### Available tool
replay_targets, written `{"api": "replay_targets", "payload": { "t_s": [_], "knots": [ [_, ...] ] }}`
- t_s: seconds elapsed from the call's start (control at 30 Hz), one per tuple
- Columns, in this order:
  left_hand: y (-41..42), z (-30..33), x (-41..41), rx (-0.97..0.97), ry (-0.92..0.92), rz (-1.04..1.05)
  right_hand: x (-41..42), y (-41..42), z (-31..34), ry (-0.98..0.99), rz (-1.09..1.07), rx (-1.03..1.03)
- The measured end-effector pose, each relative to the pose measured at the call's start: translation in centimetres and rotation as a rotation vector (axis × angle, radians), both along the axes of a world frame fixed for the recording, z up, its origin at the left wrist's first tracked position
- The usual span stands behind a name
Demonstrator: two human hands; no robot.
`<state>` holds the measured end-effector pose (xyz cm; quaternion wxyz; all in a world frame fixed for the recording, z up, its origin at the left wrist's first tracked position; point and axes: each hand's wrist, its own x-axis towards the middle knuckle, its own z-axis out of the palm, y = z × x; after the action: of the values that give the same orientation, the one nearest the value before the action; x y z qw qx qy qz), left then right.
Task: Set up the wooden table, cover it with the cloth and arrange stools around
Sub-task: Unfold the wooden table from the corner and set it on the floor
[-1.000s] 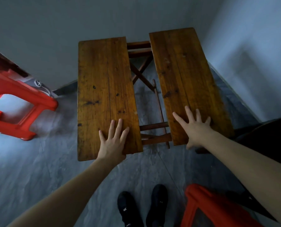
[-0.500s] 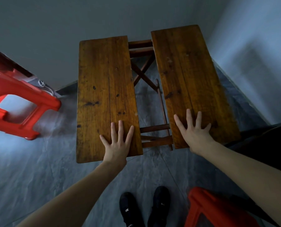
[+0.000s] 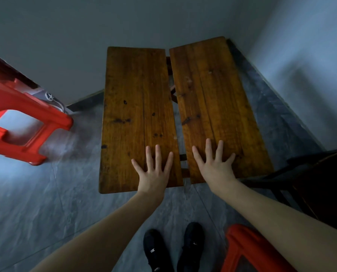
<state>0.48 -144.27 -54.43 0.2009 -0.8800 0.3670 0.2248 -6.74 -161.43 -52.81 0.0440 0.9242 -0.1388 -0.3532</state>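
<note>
Both hands lie flat, fingers spread, no grip closed on anything: the left hand (image 3: pixel 153 173) presses the left board (image 3: pixel 136 114), the right hand (image 3: pixel 215 167) the right board (image 3: pixel 216 107), likely to flatten the folding desk. A narrow gap remains. Red stools (image 3: pixel 24 122) wait nearby on the floor (image 3: pixel 46 203).

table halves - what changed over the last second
The two wooden halves, left half and right half, have closed toward each other: the wide gap that showed the crossed frame is now a narrow slit. The left hand and right hand moved inward with them, lying flat with fingers spread. Nothing was gripped or let go. The red stools, left one and near one, stayed put.
</note>
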Motion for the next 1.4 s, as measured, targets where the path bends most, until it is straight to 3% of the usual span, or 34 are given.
{"api": "replay_targets", "payload": {
  "t_s": [0.77, 1.4],
  "knots": [
    [2.5, -5.5, -0.7, 0.047, 0.023, 0.027, -1.2, 4.9, -5.6, -0.089, -0.101, 0.083],
    [3.6, -9.3, -3.6, -0.067, -0.016, -0.01, -3.9, 6.7, -9.8, -0.173, -0.141, 0.07]
  ]
}}
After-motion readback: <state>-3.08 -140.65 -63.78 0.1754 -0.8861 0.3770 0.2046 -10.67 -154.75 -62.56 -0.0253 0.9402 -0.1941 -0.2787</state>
